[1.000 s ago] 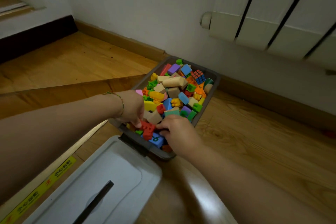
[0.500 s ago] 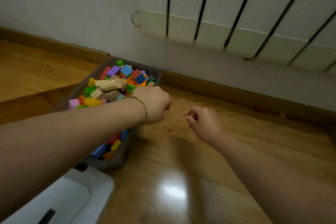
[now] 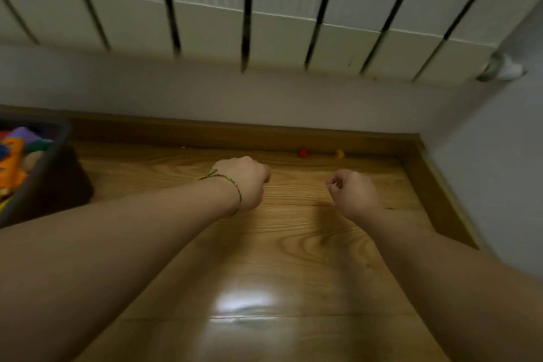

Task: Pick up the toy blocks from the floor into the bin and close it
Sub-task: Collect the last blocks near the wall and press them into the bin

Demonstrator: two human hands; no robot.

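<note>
A small red block (image 3: 303, 152) and a small yellow block (image 3: 340, 153) lie on the wooden floor against the baseboard, under the radiator. My left hand (image 3: 245, 182), with a thread bracelet at the wrist, hovers over the floor short of the red block, its fingers curled and holding nothing. To the right, my right hand (image 3: 352, 191) is also curled and holds nothing, a little short of the yellow block. The dark grey bin (image 3: 44, 167), filled with colourful blocks, shows at the left edge. Its lid is out of view.
A white radiator (image 3: 264, 9) hangs on the wall above the baseboard (image 3: 205, 129). A grey wall (image 3: 499, 170) meets it in a corner at the right. Glossy wooden floor (image 3: 279, 258) lies between my arms.
The view has swung right, from the bin to the corner. Both hands left the bin's blocks and moved out over the floor towards the two loose blocks. The lid has left the view.
</note>
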